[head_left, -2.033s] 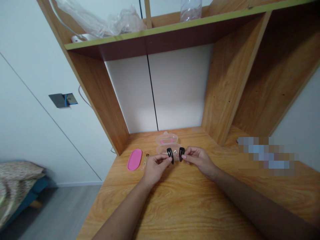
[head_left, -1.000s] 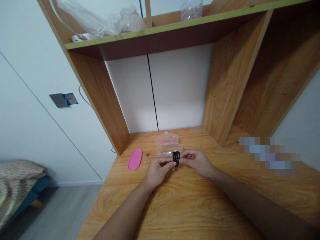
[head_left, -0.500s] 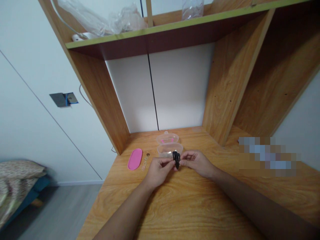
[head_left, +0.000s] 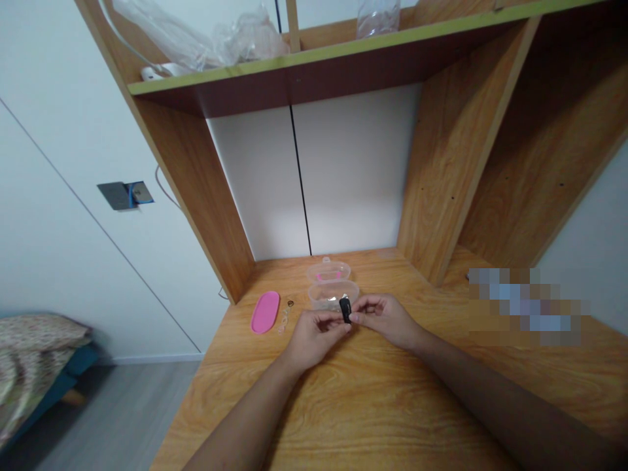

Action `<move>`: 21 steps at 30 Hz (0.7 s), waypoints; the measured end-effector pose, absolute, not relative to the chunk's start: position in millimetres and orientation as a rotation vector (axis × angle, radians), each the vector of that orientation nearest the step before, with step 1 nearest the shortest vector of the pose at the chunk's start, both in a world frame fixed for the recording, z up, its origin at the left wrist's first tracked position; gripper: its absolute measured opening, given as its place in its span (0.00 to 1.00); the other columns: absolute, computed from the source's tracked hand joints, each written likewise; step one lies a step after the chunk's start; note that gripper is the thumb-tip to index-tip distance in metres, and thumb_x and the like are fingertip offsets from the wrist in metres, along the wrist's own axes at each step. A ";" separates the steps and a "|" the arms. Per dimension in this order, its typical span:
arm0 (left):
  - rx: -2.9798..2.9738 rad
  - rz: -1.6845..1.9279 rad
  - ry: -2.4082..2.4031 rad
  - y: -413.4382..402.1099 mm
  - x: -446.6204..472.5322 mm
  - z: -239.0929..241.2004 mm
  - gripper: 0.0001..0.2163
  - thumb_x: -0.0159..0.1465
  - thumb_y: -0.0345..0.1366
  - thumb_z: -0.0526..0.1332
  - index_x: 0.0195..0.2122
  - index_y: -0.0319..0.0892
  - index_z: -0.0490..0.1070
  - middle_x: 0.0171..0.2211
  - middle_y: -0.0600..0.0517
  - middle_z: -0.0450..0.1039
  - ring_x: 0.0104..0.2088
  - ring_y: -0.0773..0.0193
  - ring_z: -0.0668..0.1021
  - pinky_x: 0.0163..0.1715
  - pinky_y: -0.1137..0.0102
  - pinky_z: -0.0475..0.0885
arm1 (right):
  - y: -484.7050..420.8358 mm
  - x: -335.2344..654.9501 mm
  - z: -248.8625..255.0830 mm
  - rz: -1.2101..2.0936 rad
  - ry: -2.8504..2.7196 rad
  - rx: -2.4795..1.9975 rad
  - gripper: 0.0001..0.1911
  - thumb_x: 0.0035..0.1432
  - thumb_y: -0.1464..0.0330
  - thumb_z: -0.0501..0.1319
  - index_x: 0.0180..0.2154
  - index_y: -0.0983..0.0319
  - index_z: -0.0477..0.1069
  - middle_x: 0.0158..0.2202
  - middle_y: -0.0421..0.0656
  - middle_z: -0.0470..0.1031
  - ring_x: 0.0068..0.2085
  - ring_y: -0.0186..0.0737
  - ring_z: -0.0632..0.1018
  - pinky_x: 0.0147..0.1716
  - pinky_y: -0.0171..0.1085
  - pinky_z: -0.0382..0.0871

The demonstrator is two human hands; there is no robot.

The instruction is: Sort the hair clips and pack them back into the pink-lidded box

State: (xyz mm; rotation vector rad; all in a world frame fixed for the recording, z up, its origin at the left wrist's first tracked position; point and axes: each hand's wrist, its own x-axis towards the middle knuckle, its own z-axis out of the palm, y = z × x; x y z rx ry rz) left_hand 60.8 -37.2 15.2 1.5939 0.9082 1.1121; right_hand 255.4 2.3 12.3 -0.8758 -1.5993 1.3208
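Observation:
A small black hair clip (head_left: 345,309) is held upright between my two hands above the desk. My left hand (head_left: 314,337) pinches its lower end from the left. The fingertips of my right hand (head_left: 383,319) close on its right edge. Just behind the clip lies an open clear plastic case (head_left: 321,292), with small shiny pieces inside that I cannot make out. The case's raised lid (head_left: 338,269) has a pink patch. To the left are a pink oval tray (head_left: 265,312), a dark hair tie (head_left: 290,303) and several pale small bands (head_left: 284,320).
The wooden desk (head_left: 383,405) has side panels and a shelf (head_left: 318,55) above it. Plastic bags (head_left: 245,39) and a clear jar (head_left: 378,18) stand on that shelf. A blurred-out object (head_left: 527,301) lies at the right. Bedding (head_left: 39,366) shows at lower left.
The black clip has turned in my fingers and now looks narrower, with a smooth face toward me. My left thumb has shifted slightly right and down.

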 end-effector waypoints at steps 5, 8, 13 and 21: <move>1.618 1.096 0.942 -35.9 60.9 13.2 0.12 0.58 0.42 0.68 0.36 0.38 0.82 0.32 0.47 0.82 0.30 0.62 0.78 0.33 0.71 0.72 | 0.8 254.9 11.6 1.276 -1.608 -0.889 0.18 0.42 0.59 0.75 0.29 0.64 0.75 0.27 0.40 0.78 0.28 0.35 0.76 0.31 0.35 0.70; 1.643 1.083 0.933 -34.4 60.8 10.2 0.12 0.60 0.41 0.66 0.37 0.38 0.82 0.31 0.47 0.81 0.28 0.64 0.78 0.31 0.72 0.71 | -0.1 256.3 11.2 1.260 -1.593 -0.840 0.19 0.43 0.61 0.75 0.33 0.63 0.74 0.28 0.39 0.77 0.27 0.33 0.76 0.30 0.34 0.70; 1.770 1.078 0.952 -34.2 58.6 8.4 0.11 0.62 0.37 0.64 0.40 0.37 0.82 0.32 0.47 0.81 0.28 0.64 0.77 0.31 0.72 0.69 | 0.0 257.9 10.9 1.218 -1.598 -0.789 0.20 0.49 0.60 0.72 0.42 0.62 0.75 0.34 0.42 0.79 0.32 0.35 0.78 0.35 0.36 0.72; 1.783 1.121 1.003 -34.8 59.3 9.5 0.11 0.60 0.36 0.65 0.42 0.40 0.82 0.34 0.47 0.82 0.29 0.63 0.79 0.32 0.71 0.71 | 2.0 258.0 17.1 1.206 -1.631 -0.853 0.19 0.48 0.53 0.71 0.32 0.62 0.79 0.29 0.44 0.80 0.30 0.37 0.77 0.34 0.38 0.72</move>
